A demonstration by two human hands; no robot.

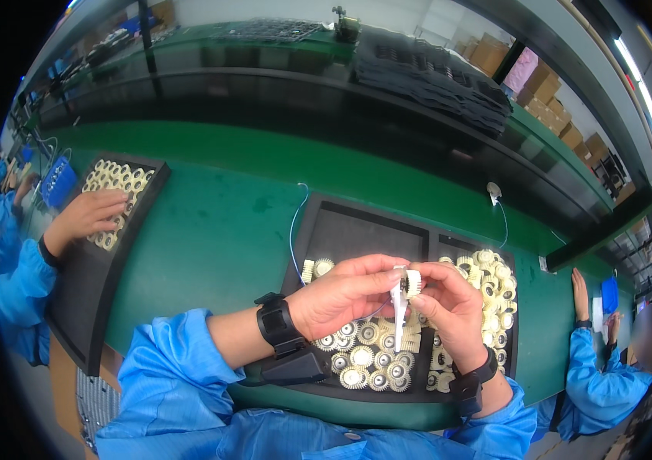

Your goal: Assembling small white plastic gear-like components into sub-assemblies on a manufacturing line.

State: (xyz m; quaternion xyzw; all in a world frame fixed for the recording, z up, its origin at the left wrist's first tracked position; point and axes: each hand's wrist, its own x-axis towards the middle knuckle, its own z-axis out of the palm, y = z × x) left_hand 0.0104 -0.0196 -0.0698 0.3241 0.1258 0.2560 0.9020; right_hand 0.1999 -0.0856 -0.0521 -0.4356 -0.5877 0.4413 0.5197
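In front of my chest, my left hand (345,295) pinches a slim white plastic piece (399,318) that tapers downward. My right hand (452,303) closes its thumb and fingers on a small cream toothed gear (414,283), which sits against the upper part of that piece. Whether the two are joined I cannot tell. Both hands are above a black divided tray (364,230). Cream gears (361,356) with dark or metal centres lie in its near left compartment. Many more gears (498,295) are heaped in the right compartment, partly hidden by my right hand.
Left of me, another person's hand (92,217) rests over gears in a second black tray (81,307). A blue cord (293,230) runs to my left wrist area. A co-worker's sleeve (609,383) is at the right. Dark sheets (433,80) are stacked on the shelf behind the green table (211,230).
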